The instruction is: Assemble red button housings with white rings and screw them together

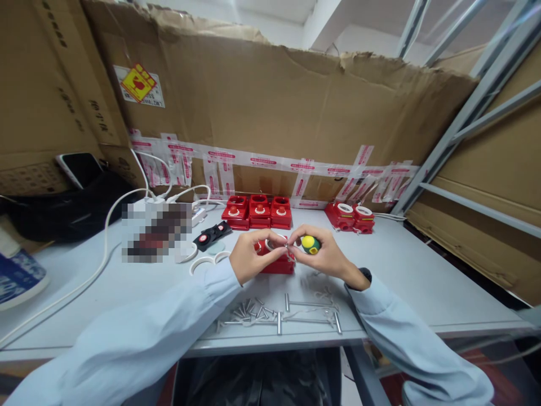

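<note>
My left hand (253, 256) and my right hand (323, 254) meet in front of me, fingertips pinched together on a tiny piece too small to name. In the palm of my right hand sits a screwdriver, its yellow and green handle (311, 244) showing and its shaft hidden. Just behind and below the fingertips, a red housing (278, 267) stands on the table, partly covered by my left hand. Nearer to me lie several loose screws (252, 310) and metal T-shaped rods (279, 323) with thin white cords.
Red housings with round knobs (259, 211) stand at the back, and more with white rings (350, 217) to their right. White rings (203, 264), black parts (212, 235) and a power strip (198, 215) lie left. A white cable (103, 254) crosses the table (426, 282).
</note>
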Motion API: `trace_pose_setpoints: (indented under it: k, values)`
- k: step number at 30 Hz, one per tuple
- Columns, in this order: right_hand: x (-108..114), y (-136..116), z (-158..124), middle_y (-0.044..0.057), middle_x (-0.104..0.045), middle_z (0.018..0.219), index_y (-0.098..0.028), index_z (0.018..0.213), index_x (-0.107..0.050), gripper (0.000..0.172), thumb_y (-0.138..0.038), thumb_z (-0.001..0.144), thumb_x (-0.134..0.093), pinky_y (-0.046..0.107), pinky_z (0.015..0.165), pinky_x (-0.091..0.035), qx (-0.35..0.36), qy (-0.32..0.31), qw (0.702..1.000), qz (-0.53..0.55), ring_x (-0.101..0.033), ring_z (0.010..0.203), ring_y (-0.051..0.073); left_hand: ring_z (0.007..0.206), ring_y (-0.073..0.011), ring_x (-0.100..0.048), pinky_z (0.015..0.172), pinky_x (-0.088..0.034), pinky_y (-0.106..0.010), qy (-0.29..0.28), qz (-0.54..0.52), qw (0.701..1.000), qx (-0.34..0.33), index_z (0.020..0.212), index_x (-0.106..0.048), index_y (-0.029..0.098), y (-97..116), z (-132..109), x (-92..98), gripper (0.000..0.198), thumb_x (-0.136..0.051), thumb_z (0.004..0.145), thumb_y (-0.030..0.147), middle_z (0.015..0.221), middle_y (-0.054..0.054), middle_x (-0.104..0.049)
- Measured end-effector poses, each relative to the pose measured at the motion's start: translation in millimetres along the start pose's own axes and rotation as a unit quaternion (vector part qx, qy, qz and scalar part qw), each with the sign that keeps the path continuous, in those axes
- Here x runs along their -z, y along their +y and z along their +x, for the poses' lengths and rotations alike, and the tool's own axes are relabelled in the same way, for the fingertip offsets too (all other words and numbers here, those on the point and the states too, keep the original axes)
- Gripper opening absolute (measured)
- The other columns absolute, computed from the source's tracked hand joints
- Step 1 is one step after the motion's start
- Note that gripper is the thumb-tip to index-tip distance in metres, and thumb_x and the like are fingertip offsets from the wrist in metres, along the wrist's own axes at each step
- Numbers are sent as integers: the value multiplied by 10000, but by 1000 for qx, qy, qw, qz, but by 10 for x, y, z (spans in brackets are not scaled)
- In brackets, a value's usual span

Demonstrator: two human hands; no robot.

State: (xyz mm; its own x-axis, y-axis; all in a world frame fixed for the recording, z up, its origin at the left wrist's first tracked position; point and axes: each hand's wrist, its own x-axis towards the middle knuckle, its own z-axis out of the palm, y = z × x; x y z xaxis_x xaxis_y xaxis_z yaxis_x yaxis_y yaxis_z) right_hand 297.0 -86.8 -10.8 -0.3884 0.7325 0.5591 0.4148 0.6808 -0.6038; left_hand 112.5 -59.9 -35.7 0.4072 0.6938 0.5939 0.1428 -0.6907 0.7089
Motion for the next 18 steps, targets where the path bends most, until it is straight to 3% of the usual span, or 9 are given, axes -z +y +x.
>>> trace_pose_setpoints:
  k: [7,13,18]
  values:
    - [-4,7,-17,33,-629,781,-187,816,-617,125,-118,711,-613,284,692,-466,55,25,997,-43,-580,734,147,783,-175,-627,758,-491,-306,11,16,998,-64,788,-642,142,18,2,12,87,-636,759,224,818,-65,-680]
    - [1,6,-19,35,-652,777,-204,832,-641,162,-110,704,-612,304,688,-477,71,22,996,-48,-569,744,161,727,-166,-633,720,-497,-286,9,30,998,-53,766,-629,147,16,-1,17,90,-638,753,236,760,-47,-684]
    - [28,-33,-9,35,-653,783,-194,843,-672,167,-114,713,-604,302,712,-470,32,-10,999,4,-584,739,152,768,-167,-624,722,-498,-287,-10,45,996,-80,902,-641,150,20,12,23,168,-620,744,204,856,-62,-694]
